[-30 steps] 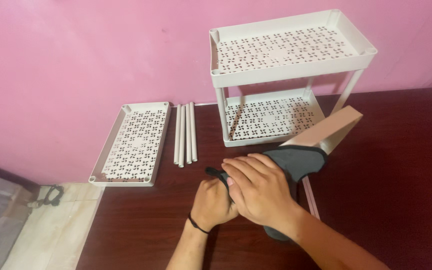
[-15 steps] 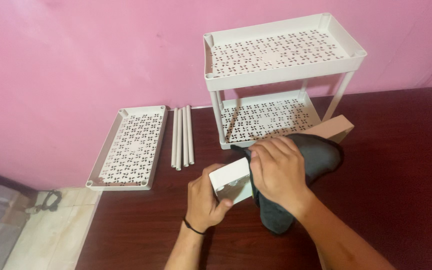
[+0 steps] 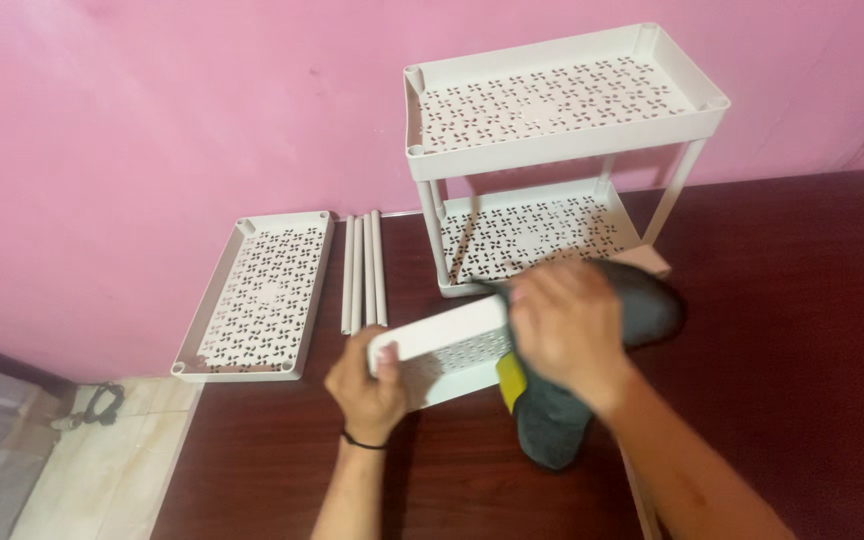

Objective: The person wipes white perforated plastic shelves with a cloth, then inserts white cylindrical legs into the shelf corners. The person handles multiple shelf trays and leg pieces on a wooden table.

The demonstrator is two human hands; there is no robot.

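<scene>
Left hand (image 3: 370, 385) clamped on end of white perforated tray (image 3: 447, 350), right hand (image 3: 564, 325) gripping dark cloth bag (image 3: 592, 350) over its far end. Half out of bag, above dark table (image 3: 802, 330). Behind, two-tier rack (image 3: 552, 150) assembled; loose tray (image 3: 262, 295) and poles (image 3: 364, 270) unfitted.

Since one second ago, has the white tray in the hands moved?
Yes. The white tray, hidden under the hands then, is now drawn out left of the dark cloth, toward the loose tubes.

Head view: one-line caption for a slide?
Left hand holds a white perforated tray while the right hand presses a dark cloth on it, before a two-tier rack.
</scene>
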